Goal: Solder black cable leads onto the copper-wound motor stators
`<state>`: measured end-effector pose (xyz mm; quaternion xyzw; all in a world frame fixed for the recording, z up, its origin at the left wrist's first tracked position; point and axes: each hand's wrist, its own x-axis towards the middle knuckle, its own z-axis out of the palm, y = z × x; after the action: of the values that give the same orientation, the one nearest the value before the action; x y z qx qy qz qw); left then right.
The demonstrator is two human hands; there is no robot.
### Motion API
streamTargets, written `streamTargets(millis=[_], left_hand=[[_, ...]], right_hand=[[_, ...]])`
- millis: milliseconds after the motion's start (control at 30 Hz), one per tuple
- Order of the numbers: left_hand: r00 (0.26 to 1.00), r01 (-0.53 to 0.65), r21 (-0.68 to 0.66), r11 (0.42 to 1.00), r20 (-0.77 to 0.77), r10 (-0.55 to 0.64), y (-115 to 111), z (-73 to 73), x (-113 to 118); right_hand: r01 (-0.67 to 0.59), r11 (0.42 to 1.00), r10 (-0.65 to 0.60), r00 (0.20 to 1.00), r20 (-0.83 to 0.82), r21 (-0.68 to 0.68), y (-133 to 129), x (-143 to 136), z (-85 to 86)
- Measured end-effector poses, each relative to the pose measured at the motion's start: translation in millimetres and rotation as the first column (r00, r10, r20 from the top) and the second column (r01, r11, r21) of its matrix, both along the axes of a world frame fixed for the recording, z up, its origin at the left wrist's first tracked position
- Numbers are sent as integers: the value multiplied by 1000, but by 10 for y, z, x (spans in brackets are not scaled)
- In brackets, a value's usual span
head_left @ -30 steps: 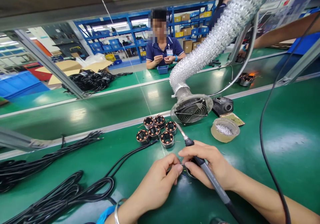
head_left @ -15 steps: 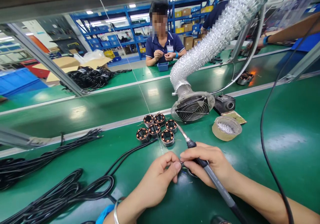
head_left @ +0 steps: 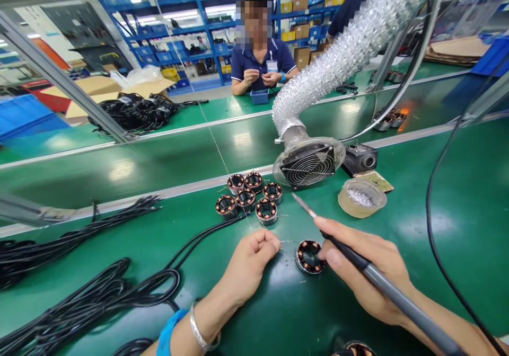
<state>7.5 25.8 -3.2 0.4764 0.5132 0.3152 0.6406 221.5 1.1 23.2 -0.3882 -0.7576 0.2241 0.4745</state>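
My left hand is closed, thumb pressed against forefinger in a pinch on the end of a thin wire. A fine wire runs from near these fingertips toward a ring-shaped motor stator with copper windings. My right hand is wrapped around a soldering iron, its bare metal tip pointing up and left above the bench. Fingers of that same hand also touch the right side of the stator, which lies flat on the green bench.
Several stators stand grouped ahead of my left hand. Black cables lie at left. A fume extractor hood, a solder-stand-like black holder and a round tub sit beyond my right hand. A co-worker sits opposite.
My right hand has moved right, away from my left fingertips, with the soldering iron, uncovering the stator. Another person's arm at the far right has left the view.
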Motion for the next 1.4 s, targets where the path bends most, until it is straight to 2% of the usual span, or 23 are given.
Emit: streamTargets(millis=[200, 433, 1400], left_hand=[[994, 52, 110, 993, -98, -41, 28, 43, 17], [985, 101, 182, 978, -155, -72, 62, 9, -14], [981, 138, 210, 968, -165, -105, 43, 0, -32]], right_hand=[[94, 995, -93, 995, -45, 16, -41, 52, 86], [197, 980, -197, 980, -24, -30, 23, 29, 32], [204, 977, -205, 979, -13, -60, 36, 8, 59]])
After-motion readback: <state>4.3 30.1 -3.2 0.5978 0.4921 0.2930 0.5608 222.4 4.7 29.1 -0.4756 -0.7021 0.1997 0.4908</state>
